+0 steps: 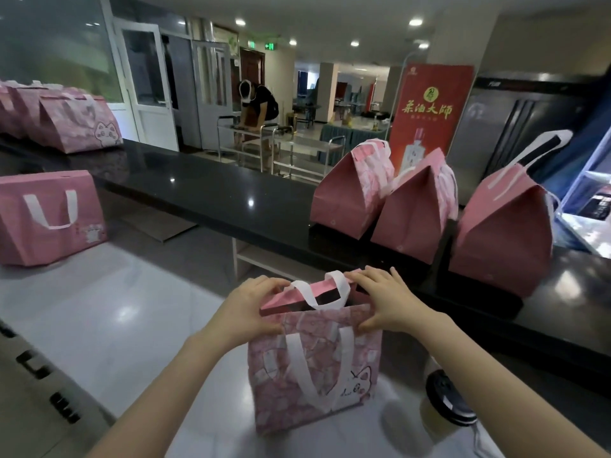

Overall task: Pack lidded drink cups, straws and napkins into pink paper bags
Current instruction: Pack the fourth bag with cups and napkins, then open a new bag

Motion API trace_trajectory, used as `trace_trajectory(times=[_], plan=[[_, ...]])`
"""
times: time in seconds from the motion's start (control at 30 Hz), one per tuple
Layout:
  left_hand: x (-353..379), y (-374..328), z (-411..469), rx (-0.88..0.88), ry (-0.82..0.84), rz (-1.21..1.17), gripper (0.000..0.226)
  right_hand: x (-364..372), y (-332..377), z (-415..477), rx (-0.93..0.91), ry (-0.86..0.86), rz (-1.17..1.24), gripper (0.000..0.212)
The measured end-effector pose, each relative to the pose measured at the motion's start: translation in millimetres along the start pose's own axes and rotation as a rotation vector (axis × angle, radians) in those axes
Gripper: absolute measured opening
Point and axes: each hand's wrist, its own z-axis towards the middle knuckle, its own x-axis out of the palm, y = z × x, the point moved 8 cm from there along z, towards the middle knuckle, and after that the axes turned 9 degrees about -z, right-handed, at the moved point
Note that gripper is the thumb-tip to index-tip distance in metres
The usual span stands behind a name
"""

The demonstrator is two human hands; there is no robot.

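Note:
A pink paper bag (314, 368) with white handles and a cat print stands upright on the steel worktop in front of me. My left hand (249, 309) pinches the left side of its top edge. My right hand (385, 300) grips the right side of the top edge, and the far panel is pressed toward the near one. What is inside the bag is hidden. To the right of the bag stands a drink cup (444, 408) with a black lid and a pale drink.
Three closed pink bags (423, 209) stand on the black counter (205, 186) at the right. More pink bags (49, 219) sit at the left and on the counter's far left (76, 127). A person bends over a trolley (258, 107) beyond the counter.

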Motion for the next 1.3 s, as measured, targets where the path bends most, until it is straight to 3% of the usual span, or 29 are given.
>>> trace_trajectory(times=[0.13, 0.4, 0.6, 0.8, 1.07, 1.3], plan=[[-0.6, 2.5, 11.5, 0.068, -0.008, -0.013, 0.060, -2.1, -2.7, 2.4, 0.080, -0.014, 0.026, 0.102], [0.2, 17.4, 11.2, 0.009, -0.056, -0.199, 0.034, -5.9, -3.0, -5.2, 0.141, -0.017, 0.107, 0.073], [4.1, 25.1, 5.7, -0.045, -0.133, -0.207, 0.026, 1.6, 4.7, -13.7, 0.210, -0.070, 0.319, 0.027], [9.8, 16.3, 3.3, -0.011, -0.112, -0.202, 0.033, 15.4, 10.1, -22.0, 0.263, -0.071, 0.494, 0.029], [10.3, 28.0, -3.8, -0.115, -0.262, -0.264, 0.033, 18.2, 12.2, -30.1, 0.376, -0.237, 0.473, 0.030], [18.7, 12.5, -2.0, -0.064, -0.251, -0.240, 0.034, 18.7, 19.8, -27.4, 0.369, -0.243, 0.552, 0.028]])
